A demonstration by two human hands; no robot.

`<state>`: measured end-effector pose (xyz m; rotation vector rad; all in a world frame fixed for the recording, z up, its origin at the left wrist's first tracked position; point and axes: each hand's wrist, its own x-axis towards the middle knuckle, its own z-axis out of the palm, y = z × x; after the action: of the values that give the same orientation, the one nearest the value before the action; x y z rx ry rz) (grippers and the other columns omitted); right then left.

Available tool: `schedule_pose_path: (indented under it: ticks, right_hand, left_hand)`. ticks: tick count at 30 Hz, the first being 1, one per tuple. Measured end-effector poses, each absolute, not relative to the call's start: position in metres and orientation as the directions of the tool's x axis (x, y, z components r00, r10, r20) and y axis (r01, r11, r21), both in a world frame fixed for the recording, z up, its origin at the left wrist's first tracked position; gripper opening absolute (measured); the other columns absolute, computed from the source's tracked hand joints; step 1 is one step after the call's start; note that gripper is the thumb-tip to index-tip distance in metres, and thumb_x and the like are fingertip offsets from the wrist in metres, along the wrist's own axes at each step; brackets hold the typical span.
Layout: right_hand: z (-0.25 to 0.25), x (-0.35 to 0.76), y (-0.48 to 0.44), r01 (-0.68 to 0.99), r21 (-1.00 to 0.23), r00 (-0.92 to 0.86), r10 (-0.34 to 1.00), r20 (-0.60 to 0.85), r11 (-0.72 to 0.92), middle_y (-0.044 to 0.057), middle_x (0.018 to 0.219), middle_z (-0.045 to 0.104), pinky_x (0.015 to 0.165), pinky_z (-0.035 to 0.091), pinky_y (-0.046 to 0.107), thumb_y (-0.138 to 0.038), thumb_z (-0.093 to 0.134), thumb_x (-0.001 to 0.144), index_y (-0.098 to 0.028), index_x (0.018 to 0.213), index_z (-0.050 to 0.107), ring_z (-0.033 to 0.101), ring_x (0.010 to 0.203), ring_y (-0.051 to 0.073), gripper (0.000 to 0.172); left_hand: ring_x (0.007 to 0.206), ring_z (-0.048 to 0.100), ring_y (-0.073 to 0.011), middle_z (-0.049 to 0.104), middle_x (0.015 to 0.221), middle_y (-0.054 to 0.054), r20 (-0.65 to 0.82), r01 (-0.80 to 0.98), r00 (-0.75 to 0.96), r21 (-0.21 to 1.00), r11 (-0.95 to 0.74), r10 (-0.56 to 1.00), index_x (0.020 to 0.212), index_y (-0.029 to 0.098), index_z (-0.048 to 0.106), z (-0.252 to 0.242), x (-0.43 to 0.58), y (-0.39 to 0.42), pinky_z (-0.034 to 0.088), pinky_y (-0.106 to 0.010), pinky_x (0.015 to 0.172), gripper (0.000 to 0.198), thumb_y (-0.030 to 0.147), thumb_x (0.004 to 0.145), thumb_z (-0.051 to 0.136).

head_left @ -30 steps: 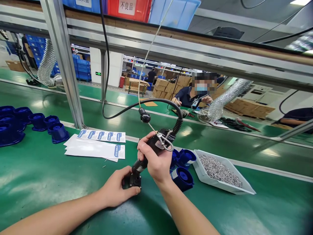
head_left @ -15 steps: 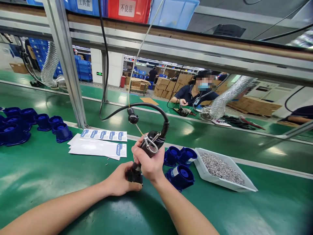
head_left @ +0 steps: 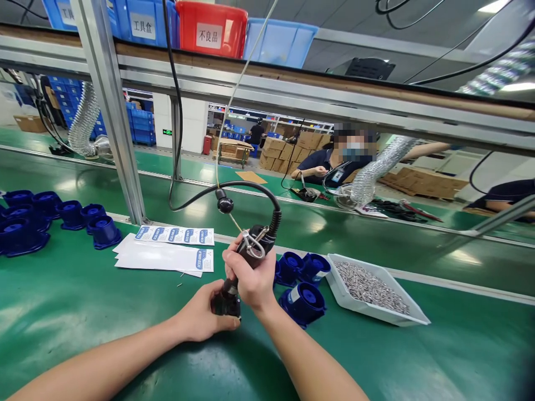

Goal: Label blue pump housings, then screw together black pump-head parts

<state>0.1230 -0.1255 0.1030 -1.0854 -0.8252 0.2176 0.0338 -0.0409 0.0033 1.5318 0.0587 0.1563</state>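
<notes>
My right hand (head_left: 253,275) is wrapped round a black corded electric screwdriver (head_left: 249,252), which hangs by a metal clip from a cord. It is tilted, its lower end pointing down at a small black part (head_left: 225,305). My left hand (head_left: 204,312) grips that part low over the green bench, thumb in front and fingers behind. The tip's contact with the part is hidden. Just right of my right hand stand several dark blue plastic housings (head_left: 303,303), some bearing labels. A white tray (head_left: 418,319) full of small metal screws or pins lies farther right.
Label sheets (head_left: 163,259) lie behind my left hand, near a loose pin (head_left: 179,284). More blue housings (head_left: 104,231) stand at the left. A metal post (head_left: 111,111) and a shelf with bins (head_left: 211,30) rise ahead. A co-worker (head_left: 330,164) sits across the bench.
The view has tilted up a little, showing more of the bins. Both hands keep their hold on the screwdriver and black part. Across the bench, the co-worker's arm has moved out to the right.
</notes>
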Motion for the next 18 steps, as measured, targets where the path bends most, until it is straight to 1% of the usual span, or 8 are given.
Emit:
schedule_pose_path:
  ticks: [5, 8, 11, 14, 16, 18]
  right_hand:
    - [0.103, 0.123, -0.126, 0.233, -0.858, 0.686, 0.548, 0.479, 0.458, -0.005, 0.065, 0.054, 0.046, 0.040, 0.027, -0.036, 0.081, 0.083, -0.023, 0.081, 0.055, 0.046, 0.051, 0.012, 0.029]
    - [0.108, 0.121, -0.129, 0.250, -0.848, 0.668, 0.551, 0.501, 0.467, -0.004, 0.067, 0.057, 0.046, 0.043, 0.028, -0.036, 0.081, 0.084, -0.023, 0.083, 0.056, 0.048, 0.049, 0.012, 0.028]
    - [0.118, 0.121, -0.136, 0.307, -0.815, 0.688, 0.476, 0.547, 0.492, -0.003, 0.070, 0.064, 0.046, 0.048, 0.029, -0.033, 0.081, 0.085, -0.023, 0.088, 0.058, 0.053, 0.048, 0.013, 0.025]
    - [0.127, 0.123, -0.143, 0.354, -0.788, 0.696, 0.420, 0.582, 0.504, -0.003, 0.072, 0.068, 0.045, 0.050, 0.028, -0.030, 0.081, 0.085, -0.023, 0.093, 0.060, 0.056, 0.047, 0.013, 0.023]
    - [0.130, 0.126, -0.146, 0.327, -0.796, 0.696, 0.440, 0.568, 0.509, -0.003, 0.071, 0.068, 0.044, 0.051, 0.027, -0.029, 0.081, 0.084, -0.023, 0.094, 0.059, 0.057, 0.046, 0.012, 0.025]
    - [0.132, 0.127, -0.146, 0.282, -0.814, 0.700, 0.471, 0.537, 0.508, -0.004, 0.070, 0.067, 0.043, 0.051, 0.026, -0.029, 0.082, 0.082, -0.024, 0.094, 0.058, 0.056, 0.044, 0.012, 0.027]
  left_hand:
    - [0.081, 0.059, -0.0198, 0.067, 0.091, -0.001, 0.076, -0.077, 0.988, 0.997, 0.002, 0.132, 0.106, 0.016, 0.065, 0.001, 0.033, -0.042, 0.043, -0.031, 0.071, 0.043, 0.026, 0.072, 0.089]
    - [0.082, 0.059, -0.0198, 0.067, 0.093, -0.002, 0.098, -0.091, 0.987, 0.994, -0.062, 0.124, 0.107, 0.017, 0.064, 0.000, 0.030, -0.037, 0.044, -0.031, 0.072, 0.042, 0.030, 0.075, 0.088]
    - [0.076, 0.054, -0.0168, 0.064, 0.090, 0.000, 0.114, -0.079, 0.976, 0.980, -0.184, 0.184, 0.105, 0.019, 0.062, 0.001, 0.027, -0.028, 0.042, -0.030, 0.069, 0.035, 0.032, 0.080, 0.083]
    - [0.080, 0.055, -0.0172, 0.066, 0.099, -0.001, 0.152, -0.071, 0.952, 0.955, -0.288, 0.266, 0.115, 0.021, 0.060, 0.002, 0.025, -0.021, 0.043, -0.030, 0.072, 0.038, 0.032, 0.083, 0.079]
    - [0.084, 0.057, -0.0188, 0.067, 0.104, -0.002, 0.164, -0.072, 0.946, 0.948, -0.309, 0.281, 0.120, 0.022, 0.060, 0.002, 0.025, -0.018, 0.045, -0.030, 0.075, 0.042, 0.032, 0.083, 0.079]
    - [0.084, 0.058, -0.0199, 0.068, 0.102, -0.002, 0.159, -0.065, 0.946, 0.947, -0.314, 0.283, 0.119, 0.022, 0.061, 0.001, 0.025, -0.018, 0.045, -0.031, 0.075, 0.041, 0.032, 0.083, 0.078]
